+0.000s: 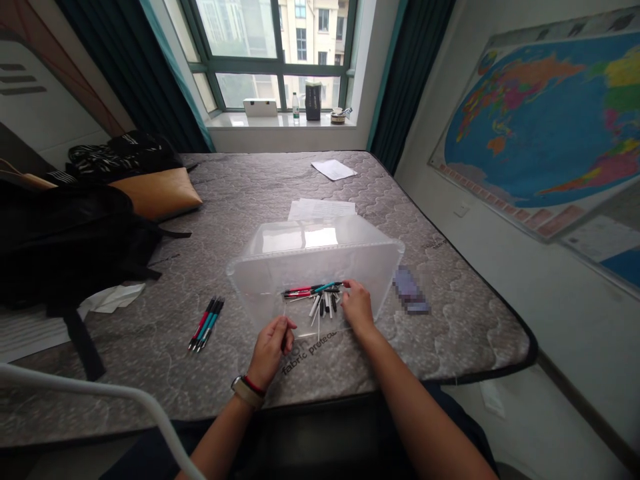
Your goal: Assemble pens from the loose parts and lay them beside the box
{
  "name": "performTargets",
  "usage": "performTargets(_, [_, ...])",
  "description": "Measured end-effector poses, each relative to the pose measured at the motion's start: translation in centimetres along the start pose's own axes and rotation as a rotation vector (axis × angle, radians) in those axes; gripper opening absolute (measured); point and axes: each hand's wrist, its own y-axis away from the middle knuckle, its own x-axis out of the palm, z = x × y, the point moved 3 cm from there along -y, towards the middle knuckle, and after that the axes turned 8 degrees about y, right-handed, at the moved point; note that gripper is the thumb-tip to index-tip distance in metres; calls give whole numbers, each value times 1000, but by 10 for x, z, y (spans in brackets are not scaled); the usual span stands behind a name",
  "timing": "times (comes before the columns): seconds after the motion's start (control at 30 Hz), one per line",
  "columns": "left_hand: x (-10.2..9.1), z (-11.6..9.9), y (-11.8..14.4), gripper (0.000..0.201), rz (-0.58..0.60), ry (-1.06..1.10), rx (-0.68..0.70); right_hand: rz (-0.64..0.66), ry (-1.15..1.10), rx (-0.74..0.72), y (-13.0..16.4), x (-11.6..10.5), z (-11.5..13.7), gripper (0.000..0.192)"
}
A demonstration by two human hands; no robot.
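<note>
I see my right hand reaching into a clear plastic storage box that sits on a bare grey quilted mattress. Its fingers are curled loosely over the right end of a heap of pens on the box floor, touching a teal pen lying across the heap; I cannot tell whether they actually grip it. My left hand hovers just near the box's near wall, fingers closed with thumb and fingertips pinched together; whether anything thin is held there is too small to make out. A watch with a red band sits on that wrist.

Left of the box, apart from it, a small bundle of red and teal pens lies on the mattress. Sheets of paper rest just beyond the box, another sheet farther off. A black bag and tan pillow occupy the far left.
</note>
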Motion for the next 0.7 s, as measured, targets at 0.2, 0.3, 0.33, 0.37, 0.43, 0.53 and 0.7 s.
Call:
performTargets(0.2, [3,6,3,41,21,-30,-7,64,132,-8,-2,3,4,30])
performTargets(0.3, [3,7,4,42,-12,-2,2,80,161,-22,-5,6,4,28])
performTargets(0.33, [4,7,4,43,-19,16,5,88,168,-26,-6,7,3,27])
performTargets(0.37, [4,7,4,44,-22,36,4,93,173,-31,-7,8,3,25])
performTargets(0.43, [5,8,5,46,-23,86,-15,99,179,-39,-9,11,4,24])
performTargets(0.53, [6,10,8,51,-16,164,-40,106,184,-43,-10,13,6,25])
performTargets(0.7, [3,8,10,55,-52,188,8,137,186,-42,-11,13,5,23])
